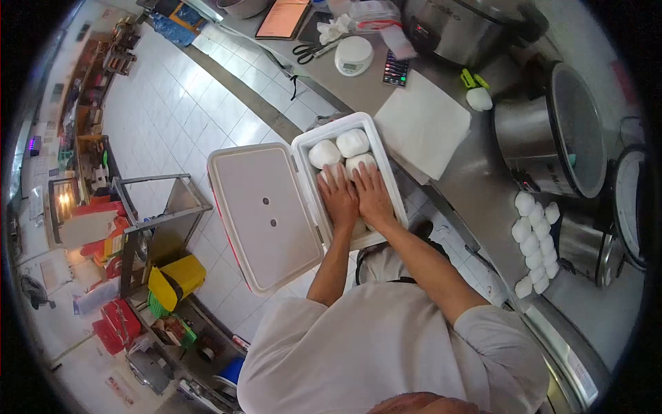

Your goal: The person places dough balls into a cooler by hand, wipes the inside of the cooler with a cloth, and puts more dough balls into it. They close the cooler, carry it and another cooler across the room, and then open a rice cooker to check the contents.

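Note:
A white rectangular box (387, 179) stands open in front of me, its lid (255, 241) swung out to the left. Rounded white pieces lie inside, among them one at the far left (324, 154) and one at the far right (354, 141). My left hand (338, 196) lies on a white piece in the second row, fingers spread. Beside it, my right hand (373, 196) rests with fingers apart on the neighbouring piece (360, 163). Both hands hide much of the near half of the box.
On the steel counter (462, 200) to the right are white sheets (422, 124), a scale (354, 55), scissors (316, 52), large metal pots (531, 138) and several small white pieces (534, 241). A metal-framed rack (155, 224) stands left of the lid.

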### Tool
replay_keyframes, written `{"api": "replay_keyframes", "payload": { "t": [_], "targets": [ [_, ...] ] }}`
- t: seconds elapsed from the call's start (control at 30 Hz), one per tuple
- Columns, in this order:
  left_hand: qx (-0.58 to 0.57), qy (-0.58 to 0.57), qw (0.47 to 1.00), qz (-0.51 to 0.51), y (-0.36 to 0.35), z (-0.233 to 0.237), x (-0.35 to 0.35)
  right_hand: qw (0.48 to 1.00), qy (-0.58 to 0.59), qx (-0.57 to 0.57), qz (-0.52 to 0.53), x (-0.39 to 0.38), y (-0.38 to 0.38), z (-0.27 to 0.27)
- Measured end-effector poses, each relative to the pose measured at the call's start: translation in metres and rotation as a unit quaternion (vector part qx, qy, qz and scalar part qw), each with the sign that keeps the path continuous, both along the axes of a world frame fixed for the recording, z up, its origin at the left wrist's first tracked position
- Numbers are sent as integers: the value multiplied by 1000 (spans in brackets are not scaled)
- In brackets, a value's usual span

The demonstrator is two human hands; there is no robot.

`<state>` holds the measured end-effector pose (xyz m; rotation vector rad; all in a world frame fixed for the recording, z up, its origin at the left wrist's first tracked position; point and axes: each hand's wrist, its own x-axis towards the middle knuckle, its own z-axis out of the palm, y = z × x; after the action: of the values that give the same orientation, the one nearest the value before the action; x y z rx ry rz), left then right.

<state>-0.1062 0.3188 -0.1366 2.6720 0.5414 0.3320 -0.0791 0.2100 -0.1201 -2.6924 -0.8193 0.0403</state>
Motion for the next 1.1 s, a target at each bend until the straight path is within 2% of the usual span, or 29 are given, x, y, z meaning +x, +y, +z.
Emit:
{"api": "replay_keyframes", "payload": {
  "t": [0.1,0.2,0.23,0.37,0.47,0.5,0.53,0.6,0.63,0.73,0.77,0.93,1.0,1.1],
  "targets": [
    [30,-45,998,-13,1,-14,-6,1000,-1,17,-9,-6,-4,-2],
    [232,43,964,-125,9,-7,-11,998,7,57,-13,-10,-6,-4],
    [68,-33,995,-59,-2,-1,-11,999,14,48,-3,-12,-9,-5],
    [143,41,987,-63,9,-26,-11,998,1,58,1,-11,-7,-11],
    [-16,-15,1000,-10,1,20,3,993,10,114,-7,10,-3,-1],
    [18,-99,995,-16,14,4,11,988,12,149,-27,17,5,15],
    [12,-89,996,-27,21,9,18,982,15,183,-48,23,13,27],
    [-2,-79,996,-45,29,25,45,988,18,152,-29,49,30,26],
    [50,-57,995,-64,37,9,51,989,33,145,-25,58,36,18],
    [86,-51,992,-83,37,-1,54,991,24,127,-17,71,40,1],
    [49,-54,997,-40,38,-13,53,992,24,123,-19,70,40,-3],
    [47,-30,998,-44,39,-23,49,992,29,119,-18,71,38,2],
    [26,-42,998,-40,38,-27,41,989,32,140,-29,44,25,1],
    [135,44,984,-106,32,-19,24,982,30,183,-23,31,9,-5]
  ]
}}
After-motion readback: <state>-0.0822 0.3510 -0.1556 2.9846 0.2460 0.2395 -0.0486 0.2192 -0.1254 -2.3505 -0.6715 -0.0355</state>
